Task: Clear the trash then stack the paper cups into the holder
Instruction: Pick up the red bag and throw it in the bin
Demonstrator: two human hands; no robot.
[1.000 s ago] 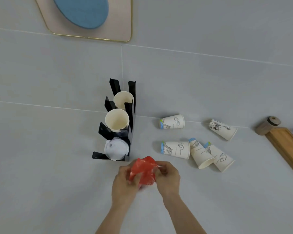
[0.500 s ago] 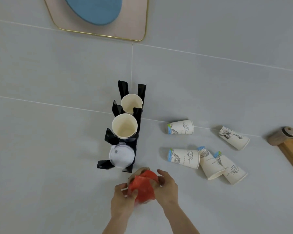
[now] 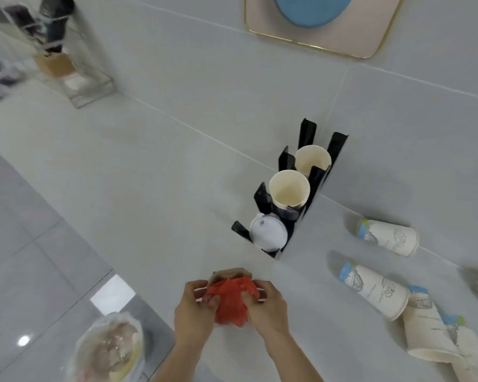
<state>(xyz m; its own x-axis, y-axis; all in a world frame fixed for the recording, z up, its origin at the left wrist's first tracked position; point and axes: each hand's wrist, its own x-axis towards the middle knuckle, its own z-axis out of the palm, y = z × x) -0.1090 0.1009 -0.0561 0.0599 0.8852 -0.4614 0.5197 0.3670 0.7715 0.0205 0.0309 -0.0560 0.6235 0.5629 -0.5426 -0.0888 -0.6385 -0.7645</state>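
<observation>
Both hands clutch a crumpled red plastic bag (image 3: 231, 301) near the counter's front edge: my left hand (image 3: 195, 312) holds its left side, my right hand (image 3: 268, 307) its right side. A bit of brown paper shows behind the bag's top. Just beyond stands the black cup holder (image 3: 287, 199), with two plain cups upright in it and a white lid (image 3: 268, 234) in its nearest slot. Several printed paper cups lie on their sides to the right, such as one (image 3: 388, 239) further back and one (image 3: 375, 292) nearer.
A bin lined with clear plastic (image 3: 109, 351), holding rubbish, stands on the floor at lower left. A clear acrylic box (image 3: 66, 70) with small items sits at the far left of the counter. A pink tray with a blue disc (image 3: 323, 26) lies at the back.
The view has swung left and down, bringing the floor bin and acrylic box into sight. Both hands have drawn the red bag nearer the counter's front edge, still holding it.
</observation>
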